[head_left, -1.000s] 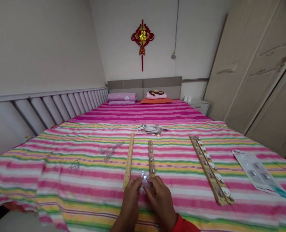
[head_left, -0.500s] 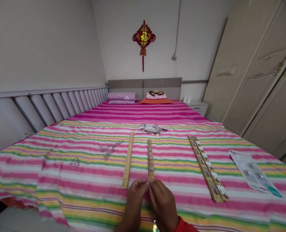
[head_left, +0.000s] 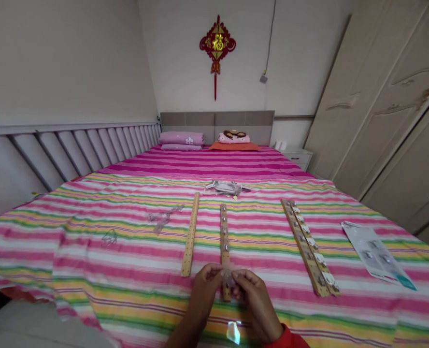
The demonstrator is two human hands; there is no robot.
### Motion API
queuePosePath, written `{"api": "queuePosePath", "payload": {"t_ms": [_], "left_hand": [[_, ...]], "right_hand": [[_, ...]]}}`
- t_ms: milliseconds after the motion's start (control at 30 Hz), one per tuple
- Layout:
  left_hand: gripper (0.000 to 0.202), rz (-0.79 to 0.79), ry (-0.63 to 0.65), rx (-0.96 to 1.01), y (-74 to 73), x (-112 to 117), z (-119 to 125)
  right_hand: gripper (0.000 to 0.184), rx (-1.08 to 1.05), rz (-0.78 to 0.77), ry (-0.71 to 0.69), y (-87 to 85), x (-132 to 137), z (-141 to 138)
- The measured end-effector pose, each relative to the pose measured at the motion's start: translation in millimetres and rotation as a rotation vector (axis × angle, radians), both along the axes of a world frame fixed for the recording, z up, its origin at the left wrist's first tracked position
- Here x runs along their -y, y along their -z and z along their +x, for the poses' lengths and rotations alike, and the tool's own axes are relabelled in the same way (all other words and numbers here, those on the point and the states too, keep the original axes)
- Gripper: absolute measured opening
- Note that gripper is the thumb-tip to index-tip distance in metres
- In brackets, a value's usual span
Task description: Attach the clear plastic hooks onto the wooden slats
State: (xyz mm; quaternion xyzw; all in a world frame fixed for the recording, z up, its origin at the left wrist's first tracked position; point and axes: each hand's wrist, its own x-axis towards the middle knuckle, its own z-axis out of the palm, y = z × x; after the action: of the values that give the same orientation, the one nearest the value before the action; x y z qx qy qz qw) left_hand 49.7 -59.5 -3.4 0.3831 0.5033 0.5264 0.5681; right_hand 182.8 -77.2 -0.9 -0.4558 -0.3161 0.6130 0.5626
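Note:
My left hand and my right hand meet over the near end of a wooden strip lying on the striped bedsheet. Both hands pinch one small clear thing between their fingertips; I cannot make out what it is. The strip carries a few small metal fittings along its length. A bare perforated wooden strip lies just left of it. A scrap of clear film shows below my right wrist.
A pair of wooden strips with white-capped fittings lies to the right. A printed plastic packet is at the far right. Small bags of parts lie mid-bed, clear wrappers to the left. Wardrobe doors stand right.
The view has tilted so the near strip end now shows under my hands. My fingers have kept working the small clear thing. A clear scrap has appeared below my right wrist.

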Motion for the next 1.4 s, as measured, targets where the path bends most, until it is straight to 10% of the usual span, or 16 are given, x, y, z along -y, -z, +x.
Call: {"api": "queuePosePath", "payload": {"t_ms": [500, 1400], "left_hand": [[0.016, 0.006, 0.034, -0.194, 5.1, -34.0, 4.3], [0.012, -0.032, -0.038, -0.319, 21.2, -55.4, 5.9]], "right_hand": [[0.026, 0.593, 0.272, 0.035, 13.9, -41.2, 6.8], [0.024, 0.839, 0.235, 0.036, 29.9, -59.4, 5.5]]}}
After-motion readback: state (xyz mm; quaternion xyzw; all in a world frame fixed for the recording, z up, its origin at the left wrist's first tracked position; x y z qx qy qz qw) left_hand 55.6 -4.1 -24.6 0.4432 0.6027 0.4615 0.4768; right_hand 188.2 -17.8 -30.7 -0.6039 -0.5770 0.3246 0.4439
